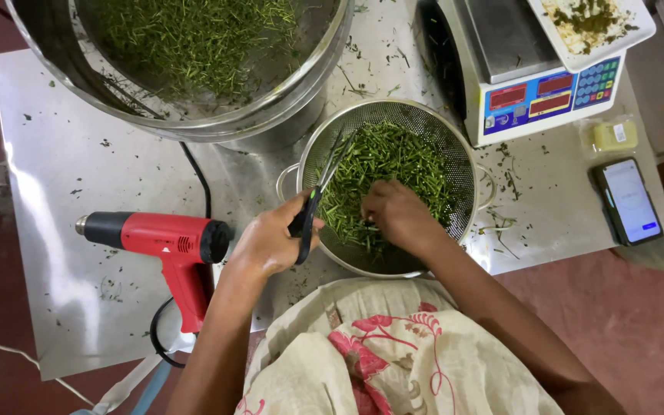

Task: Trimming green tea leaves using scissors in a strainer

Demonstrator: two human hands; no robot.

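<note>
- A red heat gun with a black nozzle (164, 244) lies on its side at the left of the shiny metal table top (55, 169), nozzle pointing left, its black cord (197, 178) running up and away under the big pan.
- A large round steel sieve pan (186, 61) of chopped green stems stands at the top left, overhanging the table and hiding part of a second steel vessel beneath it.
- The left hand (270, 242) is closed around the black handles of a pair of scissors (318, 201); the blades are parted slightly and point up over the rim into the colander.
- The round perforated steel colander (466, 165) sits at the table's near edge, just beside the big pan, and holds a heap of cut green stems (393, 165).
- The right hand (397, 215) reaches down into the colander with fingers curled in among the stems; whether it pinches any cannot be told, since the knuckles hide the fingertips.
- A white digital scale with a blue keypad (536, 81) stands just right of the colander, with a white tray of dried bits (589, 27) on its corner.
- A small yellow packet (615, 135) lies near the scale, and a dark phone with a lit screen (629, 201) lies at the far right edge.
- Loose green scraps dot the table around everything.
</note>
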